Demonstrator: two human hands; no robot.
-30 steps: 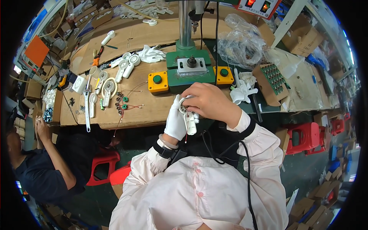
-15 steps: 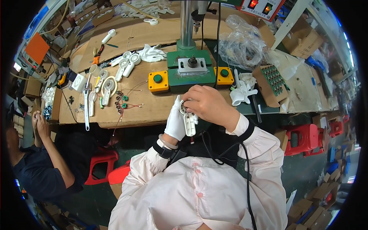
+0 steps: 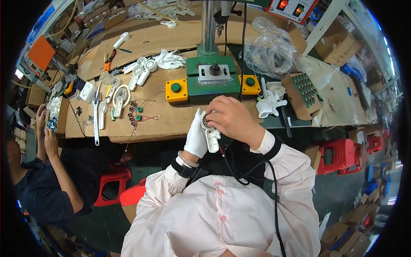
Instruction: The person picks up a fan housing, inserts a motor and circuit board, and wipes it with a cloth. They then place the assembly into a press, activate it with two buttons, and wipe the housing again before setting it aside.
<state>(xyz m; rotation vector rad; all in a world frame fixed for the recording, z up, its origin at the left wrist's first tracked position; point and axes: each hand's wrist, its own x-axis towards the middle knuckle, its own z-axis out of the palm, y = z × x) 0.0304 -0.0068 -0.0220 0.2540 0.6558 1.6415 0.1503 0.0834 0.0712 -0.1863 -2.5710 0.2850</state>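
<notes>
Spreading across the upper half of the frame, a cardboard-covered workbench (image 3: 171,118) carries a green bench press (image 3: 214,91) at top centre, flanked by two yellow button boxes (image 3: 176,97). White fan housings (image 3: 121,95), an adjustable wrench (image 3: 96,124) and red-wired small parts (image 3: 134,115) lie at centre left; clear plastic wrap (image 3: 269,49) and a carton (image 3: 295,109) of green circuit boards (image 3: 303,87) sit at upper right. Red stools (image 3: 338,156) stand on the dark green floor (image 3: 342,188) at right, and a co-worker (image 3: 51,190) is at lower left. At frame centre, just in front of the bench edge, a white fan shell (image 3: 212,142) is clasped in the gloved left hand (image 3: 196,138). The bare right hand (image 3: 235,118) meets it there, fingers bent over the shell's ring; whether they pinch anything cannot be told.
</notes>
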